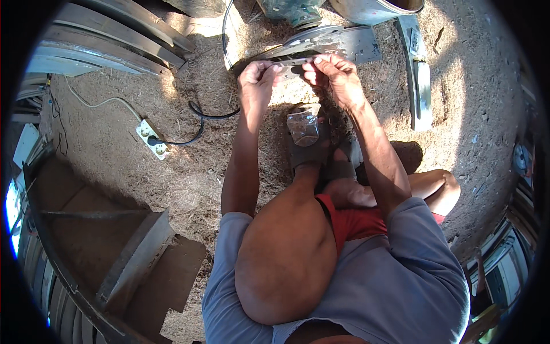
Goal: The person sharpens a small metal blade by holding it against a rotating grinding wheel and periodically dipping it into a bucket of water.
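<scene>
Bare sawdust-strewn ground [114, 166] lies open to the left of the raised knee [286, 246], crossed only by a white power strip [152, 139] and its black cable [197, 123]. Ahead, a round metal saw plate [338, 43] and an upright metal bar [421, 86] block the way, and wooden planks [114, 34] close the far left.
</scene>
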Demonstrator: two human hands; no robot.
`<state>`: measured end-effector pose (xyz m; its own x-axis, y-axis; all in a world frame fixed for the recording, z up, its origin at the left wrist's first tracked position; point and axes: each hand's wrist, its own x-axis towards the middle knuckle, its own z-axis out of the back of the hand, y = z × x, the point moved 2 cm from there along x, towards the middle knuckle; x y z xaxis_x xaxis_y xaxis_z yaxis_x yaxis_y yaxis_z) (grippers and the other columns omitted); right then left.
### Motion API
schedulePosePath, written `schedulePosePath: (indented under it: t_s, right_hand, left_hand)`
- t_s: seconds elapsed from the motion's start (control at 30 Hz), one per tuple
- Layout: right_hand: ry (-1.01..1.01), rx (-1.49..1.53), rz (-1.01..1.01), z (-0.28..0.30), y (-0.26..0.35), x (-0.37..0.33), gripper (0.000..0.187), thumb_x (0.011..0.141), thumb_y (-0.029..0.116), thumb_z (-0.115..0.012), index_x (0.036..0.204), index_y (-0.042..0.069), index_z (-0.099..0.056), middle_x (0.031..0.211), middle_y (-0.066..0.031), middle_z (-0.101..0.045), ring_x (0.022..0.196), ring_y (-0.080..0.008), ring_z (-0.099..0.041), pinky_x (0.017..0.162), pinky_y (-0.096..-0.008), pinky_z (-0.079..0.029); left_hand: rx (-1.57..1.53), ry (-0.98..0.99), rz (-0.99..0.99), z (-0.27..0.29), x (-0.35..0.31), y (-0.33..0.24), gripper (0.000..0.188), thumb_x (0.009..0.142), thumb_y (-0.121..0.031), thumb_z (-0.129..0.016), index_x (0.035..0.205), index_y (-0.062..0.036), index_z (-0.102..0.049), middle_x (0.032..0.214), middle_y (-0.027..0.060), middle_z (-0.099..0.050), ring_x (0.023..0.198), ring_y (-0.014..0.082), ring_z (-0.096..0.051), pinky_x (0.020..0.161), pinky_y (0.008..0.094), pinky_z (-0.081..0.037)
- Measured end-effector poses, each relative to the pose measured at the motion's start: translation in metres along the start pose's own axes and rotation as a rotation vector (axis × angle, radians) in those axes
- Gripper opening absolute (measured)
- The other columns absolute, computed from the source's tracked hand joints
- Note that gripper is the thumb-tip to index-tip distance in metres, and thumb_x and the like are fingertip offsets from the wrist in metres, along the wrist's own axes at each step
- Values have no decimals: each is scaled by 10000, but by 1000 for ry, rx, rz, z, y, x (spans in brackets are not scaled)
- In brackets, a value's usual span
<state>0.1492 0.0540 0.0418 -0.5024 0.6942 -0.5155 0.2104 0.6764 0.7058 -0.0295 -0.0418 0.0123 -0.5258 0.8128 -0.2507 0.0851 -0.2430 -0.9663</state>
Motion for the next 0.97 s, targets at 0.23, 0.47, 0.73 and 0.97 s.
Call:
schedulePosePath:
  t_s: [0.23,0.47,0.73,0.97]
  right_hand:
    - [28,-61,-55,21,-30,-28,91,908,84,-685,967,15,-673,829,-67,-705,699,-124,-669,648,-249,-562]
    - [56,-129,-82,8,-38,-43,126,891,101,-715,973,11,-683,779,-22,-672,627,-63,-565,568,-208,-439]
    - [132,-57,-91,2,-35,-45,109,914,114,-690,975,24,-688,761,3,-659,622,-56,-532,582,-210,-426]
    - [118,87,-62,-4,-26,-42,123,925,113,-674,1013,28,-690,786,-19,-687,642,-75,-580,590,-213,-450]
  left_hand:
    - [-780,165,293,-15,-30,-27,211,970,-66,-576,1163,9,-615,1113,124,-643,936,190,-661,779,299,-557]
    - [-409,106,82,-20,-27,0,259,929,22,-598,1187,12,-620,1052,84,-660,852,124,-621,749,253,-535]
    - [-348,166,51,-21,-37,-1,351,901,99,-579,1222,-41,-547,1122,81,-612,972,123,-602,793,270,-546]
    - [-197,254,1,-22,-54,-2,377,910,46,-596,1270,-52,-540,1110,49,-612,1000,144,-606,882,268,-502]
